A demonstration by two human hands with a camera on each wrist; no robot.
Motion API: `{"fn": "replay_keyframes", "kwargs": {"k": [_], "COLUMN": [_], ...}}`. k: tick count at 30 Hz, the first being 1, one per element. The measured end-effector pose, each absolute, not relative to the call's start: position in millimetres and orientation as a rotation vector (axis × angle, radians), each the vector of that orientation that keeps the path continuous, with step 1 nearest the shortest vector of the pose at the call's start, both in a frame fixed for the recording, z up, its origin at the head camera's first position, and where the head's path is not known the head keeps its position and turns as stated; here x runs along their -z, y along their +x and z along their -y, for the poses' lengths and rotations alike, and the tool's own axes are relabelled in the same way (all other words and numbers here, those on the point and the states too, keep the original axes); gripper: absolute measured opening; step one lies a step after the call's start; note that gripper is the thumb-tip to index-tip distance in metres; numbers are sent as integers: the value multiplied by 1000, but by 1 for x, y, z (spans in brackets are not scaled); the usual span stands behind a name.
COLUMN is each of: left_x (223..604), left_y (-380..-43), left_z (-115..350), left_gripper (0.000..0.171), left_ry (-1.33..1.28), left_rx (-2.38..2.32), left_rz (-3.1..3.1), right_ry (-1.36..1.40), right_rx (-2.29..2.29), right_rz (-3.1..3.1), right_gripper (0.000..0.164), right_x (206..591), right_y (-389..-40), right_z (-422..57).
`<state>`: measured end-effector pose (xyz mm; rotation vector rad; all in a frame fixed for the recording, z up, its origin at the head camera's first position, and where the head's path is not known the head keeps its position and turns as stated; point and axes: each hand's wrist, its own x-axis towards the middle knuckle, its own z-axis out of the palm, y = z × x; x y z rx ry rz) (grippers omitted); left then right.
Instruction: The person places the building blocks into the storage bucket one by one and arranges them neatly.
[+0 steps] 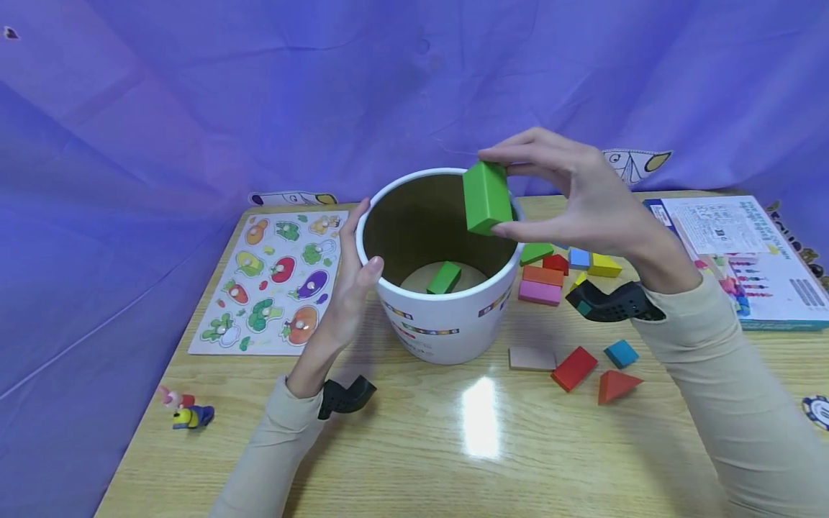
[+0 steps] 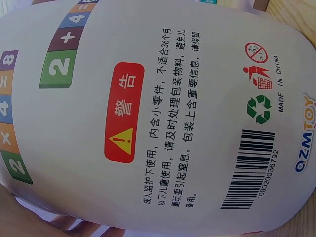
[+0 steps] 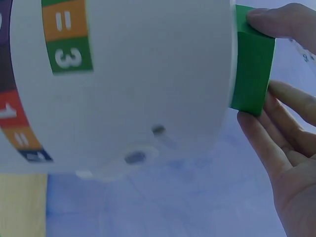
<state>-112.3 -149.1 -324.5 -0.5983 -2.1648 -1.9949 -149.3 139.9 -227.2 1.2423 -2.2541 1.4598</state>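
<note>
A white toy bucket point(image 1: 447, 331), printed with number tiles and a warning label, stands upright on the table. My left hand point(image 1: 350, 288) rests against its left side, fingers extended, with fingertips and thumb by the rim. Over the bucket's right rim, my right hand point(image 1: 570, 191) pinches a green block point(image 1: 486, 198) between thumb and fingers. In the right wrist view the bucket wall point(image 3: 163, 74) partly covers this green block point(image 3: 252, 74). Another green block point(image 1: 444, 278) lies on the bucket's floor. The left wrist view shows mostly the bucket's label point(image 2: 173, 123).
Loose coloured blocks lie right of the bucket, among them a pink block point(image 1: 540, 293), a red block point(image 1: 574, 369) and a blue block point(image 1: 622, 353). A vegetable puzzle board point(image 1: 265, 280) is at left, small figurines point(image 1: 191, 416) near the left edge, a flat box point(image 1: 745, 259) at right.
</note>
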Motion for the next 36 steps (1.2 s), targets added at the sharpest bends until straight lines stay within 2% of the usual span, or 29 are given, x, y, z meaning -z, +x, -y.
{"fn": "replay_keyframes", "kwargs": {"k": [12,23,28,32,36], "left_x": [324,325,326,326,325], "left_y": [-112,-112,-111,-111,-112], "left_z": [148,148,149,148,147], "left_gripper": [98,100,99,97,96], "left_ry": [-606,-601,-596,-600,-600], "left_rx": [1973,1981,1964,1961,1963], "left_rz": [2183,2178,2181,2170,2164], "right_ry": [1302,1305,1270,1227,1117], "right_rx": [-1493,-1692,-1806,-1807,-1575], "right_rz": [2232,2087,2029,2122,2412], "right_gripper": [56,52,43,44,47], "right_x": [229,228,249,279,311], "right_y": [-149,-133,-121,-109,-94], "right_z": [-131,-163,-190,-210,-216]}}
